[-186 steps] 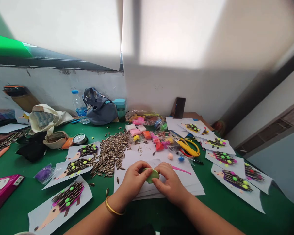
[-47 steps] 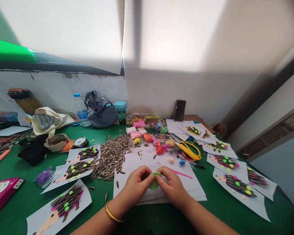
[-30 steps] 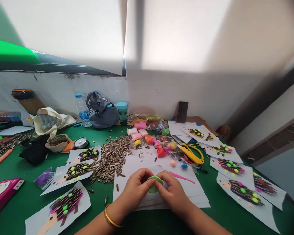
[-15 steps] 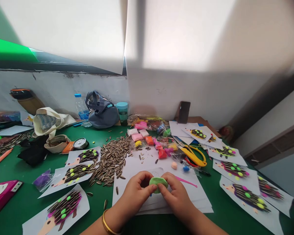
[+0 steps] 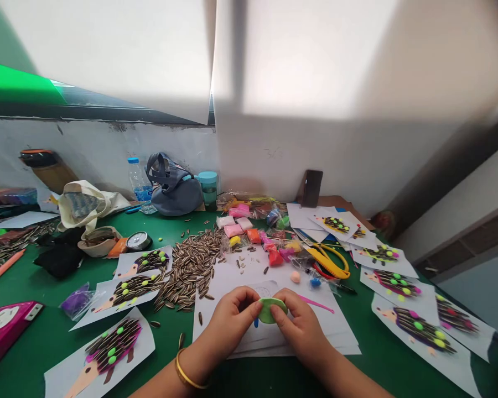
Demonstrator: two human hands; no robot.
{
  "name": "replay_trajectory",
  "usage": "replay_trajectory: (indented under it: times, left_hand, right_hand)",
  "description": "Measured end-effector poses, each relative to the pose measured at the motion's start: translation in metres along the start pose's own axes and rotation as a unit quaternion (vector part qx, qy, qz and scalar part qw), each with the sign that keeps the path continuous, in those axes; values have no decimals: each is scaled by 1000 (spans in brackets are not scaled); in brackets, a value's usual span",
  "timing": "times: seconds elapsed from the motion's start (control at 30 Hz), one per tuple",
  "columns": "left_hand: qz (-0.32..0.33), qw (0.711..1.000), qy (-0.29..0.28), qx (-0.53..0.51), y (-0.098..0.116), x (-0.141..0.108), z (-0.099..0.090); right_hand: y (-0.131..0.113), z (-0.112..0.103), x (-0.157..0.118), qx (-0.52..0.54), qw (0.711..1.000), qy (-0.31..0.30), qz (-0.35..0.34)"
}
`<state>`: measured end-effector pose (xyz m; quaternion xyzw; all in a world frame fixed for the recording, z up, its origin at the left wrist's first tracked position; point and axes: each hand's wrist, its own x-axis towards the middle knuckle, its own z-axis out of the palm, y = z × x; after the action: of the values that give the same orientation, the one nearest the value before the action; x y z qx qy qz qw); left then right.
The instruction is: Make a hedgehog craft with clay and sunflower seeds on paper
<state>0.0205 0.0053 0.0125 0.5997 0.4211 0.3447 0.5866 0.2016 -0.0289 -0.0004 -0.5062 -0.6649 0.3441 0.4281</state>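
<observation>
Between my two hands is a flattened disc of light green modelling clay, held over the white paper sheets. My left hand pinches its left edge with thumb and fingertips. The thumb of my right hand presses on the front of the disc while its fingers sit behind. Below the left thumb shows a small blue bit. A ball of peach clay and a lump of blue clay lie beyond my right hand, near a pink plastic tool.
Sunflower seeds are heaped left of the paper. Hedgehog pictures made with seeds lie on both sides. Packets of coloured clay, yellow-handled scissors and a leaning phone are farther back. A magenta box sits far left.
The green clay has turned slightly in my hands and shows more of its flat face. The blue bit below it is more visible. Both hands keep their hold.
</observation>
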Motion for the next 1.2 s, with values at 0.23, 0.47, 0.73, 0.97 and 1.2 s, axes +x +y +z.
replay_trajectory:
  times: [0.23, 0.47, 0.73, 0.97, 1.2]
  left_hand:
    - [11, 999, -2, 30, 1, 0, -2]
    - [5, 1000, -5, 24, -1, -1, 0]
    - [-11, 997, -19, 79, 4, 0, 1]
    - [14, 997, -18, 69, 2, -1, 2]
    - [34, 998, 2, 47, -1, -1, 2]
  right_hand:
    - [-1, 2, -1, -12, 1000, -9, -2]
    - [-1, 2, -1, 2, 1000, 14, 5]
    - [0, 2, 0, -5, 1000, -2, -9]
    - [1, 3, -1, -5, 1000, 8, -7]
    - [1, 3, -1, -16, 1000, 2, 8]
